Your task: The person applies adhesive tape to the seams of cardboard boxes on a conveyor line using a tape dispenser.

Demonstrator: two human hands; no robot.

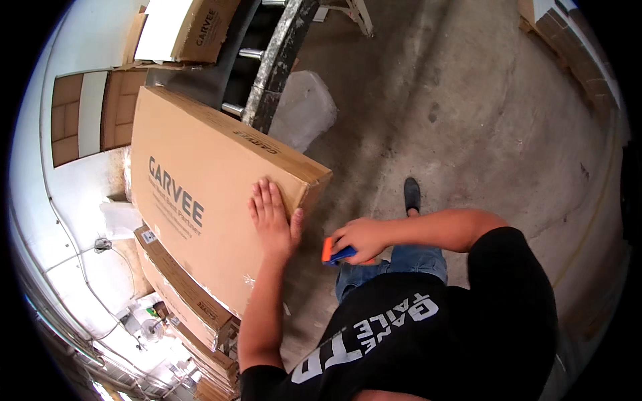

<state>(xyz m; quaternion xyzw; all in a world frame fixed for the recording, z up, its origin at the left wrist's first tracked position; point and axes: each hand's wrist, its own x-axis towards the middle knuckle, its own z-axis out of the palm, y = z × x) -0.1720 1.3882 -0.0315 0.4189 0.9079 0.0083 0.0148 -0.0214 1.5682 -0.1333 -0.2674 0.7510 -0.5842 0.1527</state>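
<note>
A large brown cardboard carton with dark print stands tilted in the view, left of my body. My left hand lies flat on its broad face near the right-hand edge, fingers stretched out and thumb spread. In front of my waist, my right hand is closed around a small hand tool with an orange end and a blue body. The fingers cover part of this tool, so its exact kind cannot be made out. It is held apart from the carton.
Beyond the carton runs a roller conveyor, with another carton at its far left. A translucent plastic-wrapped bundle lies beside it. Several flat cartons are stacked at lower left, near a fan. Stacked boxes stand far right.
</note>
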